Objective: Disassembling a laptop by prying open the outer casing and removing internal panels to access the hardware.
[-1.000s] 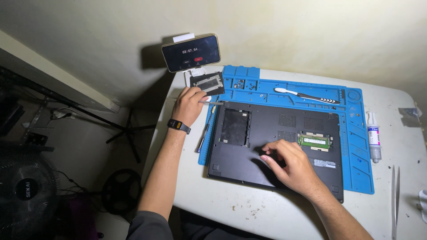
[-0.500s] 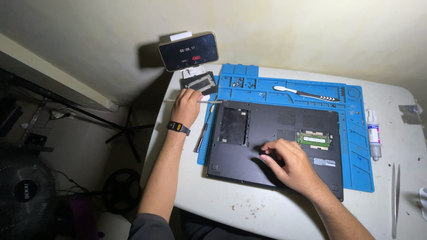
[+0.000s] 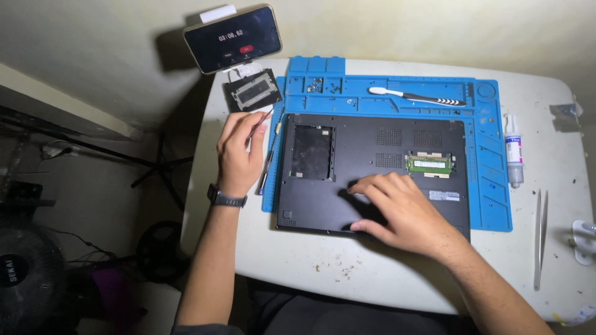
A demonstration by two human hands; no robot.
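A person's right hand (image 3: 402,211) lies flat, fingers spread and gripping nothing, on the underside of one black laptop (image 3: 372,174), which sits upside down on a blue work mat (image 3: 490,186) on a white table (image 3: 385,279). The fingertips (image 3: 366,186) point toward the laptop's open rectangular bay (image 3: 311,152), which lies just beyond them to the left; the single green memory module (image 3: 428,164) in its slot sits just above the knuckles, near but not touched.

The left hand (image 3: 239,152), with one dark watch (image 3: 226,198) on its wrist, is off the mat at the table's left edge. Its fingers are curled around a thin screwdriver (image 3: 259,121) whose shaft runs up toward one black drive caddy (image 3: 251,91) lying at the table's far corner. A second slim tool with a blue handle (image 3: 268,162) lies along the mat's left border, between that hand and the laptop.

On the mat's upper tray rests one white toothbrush (image 3: 413,97); a small cluster of screws (image 3: 316,84) sits in a compartment, too small to count. One phone (image 3: 232,38) with a lit dark screen stands propped beyond the table. To the right of the mat lie one small white tube (image 3: 513,152) and one pair of tweezers (image 3: 540,239).
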